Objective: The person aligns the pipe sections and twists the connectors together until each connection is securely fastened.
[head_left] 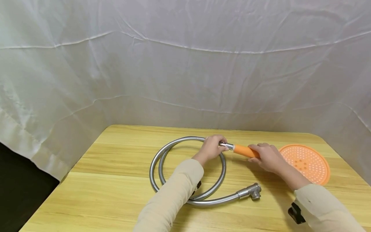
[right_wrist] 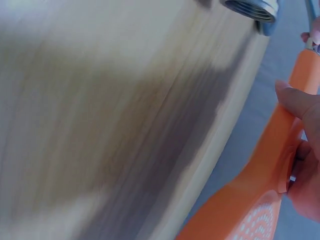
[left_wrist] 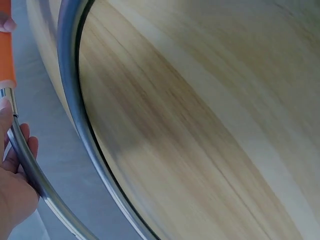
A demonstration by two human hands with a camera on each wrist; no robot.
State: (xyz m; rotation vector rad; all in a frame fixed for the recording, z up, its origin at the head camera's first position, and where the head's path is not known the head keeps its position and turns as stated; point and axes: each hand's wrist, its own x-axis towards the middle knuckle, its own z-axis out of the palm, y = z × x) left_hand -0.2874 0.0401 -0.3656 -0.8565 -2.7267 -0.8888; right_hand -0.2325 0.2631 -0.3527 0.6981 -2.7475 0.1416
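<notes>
An orange shower head (head_left: 305, 163) with a round, dotted face is at the right in the head view. My right hand (head_left: 268, 157) grips its orange handle (right_wrist: 271, 142). At the handle's end, my left hand (head_left: 212, 147) pinches the metal connector (head_left: 230, 146) of a silver shower hose (left_wrist: 36, 172). In the left wrist view the connector meets the handle's end; whether it is screwed tight I cannot tell. The hose (head_left: 153, 164) loops on the table around and beneath my left forearm. Its other end carries a metal elbow fitting (head_left: 252, 191), lying in front of both hands.
The wooden table (head_left: 95, 193) has rounded far corners. Pale hanging cloth (head_left: 185, 80) encloses its back and sides. A dark area (head_left: 23, 190) lies beyond the left edge. A black wrist device (head_left: 296, 213) sits under the right cuff.
</notes>
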